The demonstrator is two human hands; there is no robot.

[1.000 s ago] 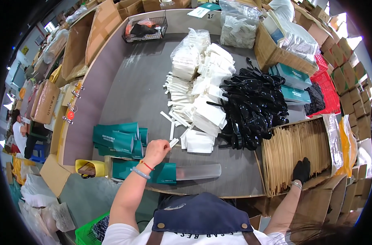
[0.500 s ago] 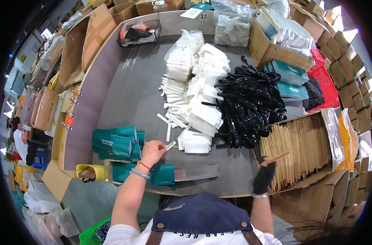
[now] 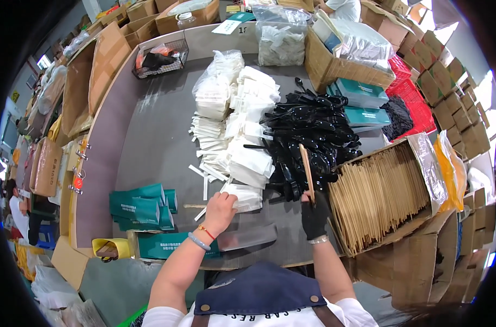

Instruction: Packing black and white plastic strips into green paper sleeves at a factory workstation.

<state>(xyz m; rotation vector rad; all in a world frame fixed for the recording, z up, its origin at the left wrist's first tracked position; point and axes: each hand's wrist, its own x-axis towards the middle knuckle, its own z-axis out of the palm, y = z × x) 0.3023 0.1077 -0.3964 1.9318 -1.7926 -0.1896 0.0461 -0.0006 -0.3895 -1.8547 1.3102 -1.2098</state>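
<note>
At the near right of the table [image 3: 155, 120], the gloved right hand [image 3: 316, 218] has its grip clamped on wooden sticks [image 3: 307, 169]; a low sweep could snag the black spoons [image 3: 308, 122] beyond. The left hand [image 3: 221, 211] covers its grip, so I cannot tell its state; pressing carelessly could scatter the white packets [image 3: 248, 197] there.
</note>
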